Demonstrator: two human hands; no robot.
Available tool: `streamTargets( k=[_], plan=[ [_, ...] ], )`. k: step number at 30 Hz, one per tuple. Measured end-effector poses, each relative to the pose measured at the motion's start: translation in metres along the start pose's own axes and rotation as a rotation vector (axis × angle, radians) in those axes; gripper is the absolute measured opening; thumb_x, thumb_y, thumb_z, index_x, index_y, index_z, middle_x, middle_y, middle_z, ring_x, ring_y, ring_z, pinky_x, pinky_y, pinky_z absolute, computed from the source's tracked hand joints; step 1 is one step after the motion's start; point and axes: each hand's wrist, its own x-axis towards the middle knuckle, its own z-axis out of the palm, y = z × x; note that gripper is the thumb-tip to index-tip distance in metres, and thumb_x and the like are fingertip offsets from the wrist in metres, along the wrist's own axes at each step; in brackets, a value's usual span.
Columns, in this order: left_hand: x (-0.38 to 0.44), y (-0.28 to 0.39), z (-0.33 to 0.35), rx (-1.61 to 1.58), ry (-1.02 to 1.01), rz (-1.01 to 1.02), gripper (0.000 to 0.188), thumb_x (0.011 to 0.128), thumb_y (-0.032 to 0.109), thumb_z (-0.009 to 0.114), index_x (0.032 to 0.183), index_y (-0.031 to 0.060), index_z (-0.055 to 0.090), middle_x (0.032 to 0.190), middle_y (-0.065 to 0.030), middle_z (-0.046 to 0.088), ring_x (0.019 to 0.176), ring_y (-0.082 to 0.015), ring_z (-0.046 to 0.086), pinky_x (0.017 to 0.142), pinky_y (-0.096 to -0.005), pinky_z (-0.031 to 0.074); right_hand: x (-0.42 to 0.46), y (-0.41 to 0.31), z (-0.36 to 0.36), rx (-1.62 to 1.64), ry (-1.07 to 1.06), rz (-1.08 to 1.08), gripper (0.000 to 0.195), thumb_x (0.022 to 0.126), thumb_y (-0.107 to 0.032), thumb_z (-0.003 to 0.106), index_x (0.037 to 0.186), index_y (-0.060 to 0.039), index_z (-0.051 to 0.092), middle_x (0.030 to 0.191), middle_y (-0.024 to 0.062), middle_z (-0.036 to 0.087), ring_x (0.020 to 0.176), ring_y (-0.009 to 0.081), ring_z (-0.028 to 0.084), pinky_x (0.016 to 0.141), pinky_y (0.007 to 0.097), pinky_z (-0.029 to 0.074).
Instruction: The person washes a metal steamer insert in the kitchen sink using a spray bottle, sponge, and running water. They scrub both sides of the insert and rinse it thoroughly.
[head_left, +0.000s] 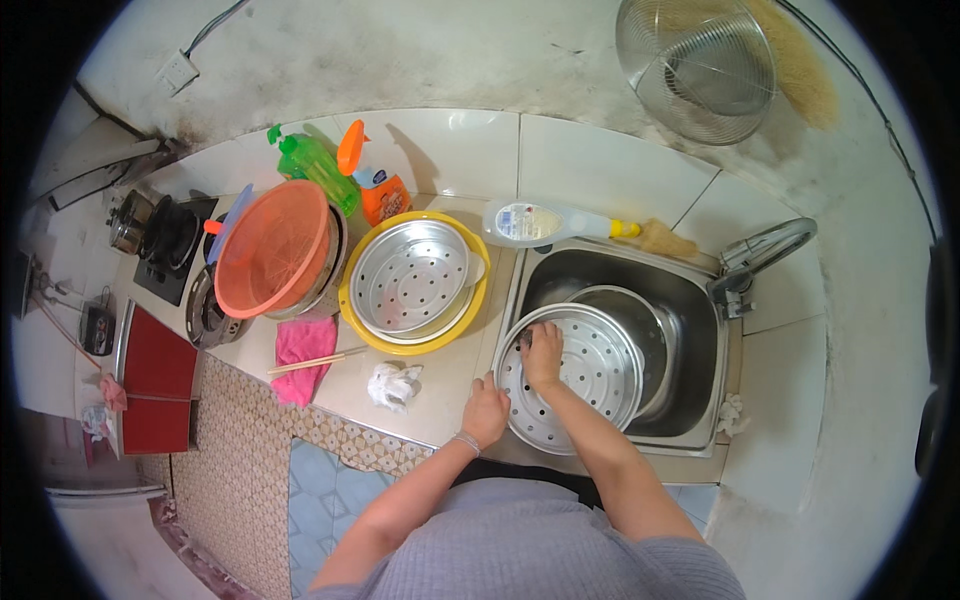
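Observation:
A large perforated aluminium steamer pan (592, 375) rests tilted over the left part of a stainless steel sink (690, 405). My left hand (486, 411) grips its left rim. Inside the pan, my right hand (544, 356) presses a dark scrubber (526, 337) to the inner left wall; the fingers cover most of it. Behind and partly under the pan, a round metal basin (651, 319) stands in the sink.
Left of the sink, a yellow basin (484, 289) holds another perforated steamer pan (411, 277). An orange colander (274, 247), a pink cloth (306, 337) with chopsticks and a white crumpled cloth (393, 386) are further left. A dish soap bottle (536, 223) lies behind; the faucet (739, 270) stands right.

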Motion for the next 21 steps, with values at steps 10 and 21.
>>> streamTargets(
  k=[10, 21],
  plan=[
    [0.013, -0.005, -0.004, -0.089, -0.047, 0.026, 0.031, 0.085, 0.015, 0.043, 0.110, -0.0041, 0.040, 0.093, -0.0275, 0.053, 0.077, -0.0442, 0.054, 0.070, -0.0497, 0.044, -0.024, 0.001, -0.009, -0.028, -0.174, -0.124, 0.020, 0.066, -0.003, 0.060, 0.085, -0.0031, 0.054, 0.088, 0.0156, 0.051, 0.084, 0.0342, 0.046, 0.076, 0.0423, 0.037],
    [0.016, 0.002, -0.010, -0.102, -0.022, 0.010, 0.028, 0.086, 0.015, 0.042, 0.108, -0.0032, 0.042, 0.080, -0.0280, 0.057, 0.073, -0.0445, 0.055, 0.067, -0.0504, 0.044, -0.060, -0.009, -0.015, 0.079, -0.293, -0.196, 0.020, 0.065, -0.002, 0.059, 0.084, -0.0020, 0.054, 0.088, 0.0158, 0.050, 0.084, 0.0349, 0.046, 0.074, 0.0423, 0.037]
  ],
)
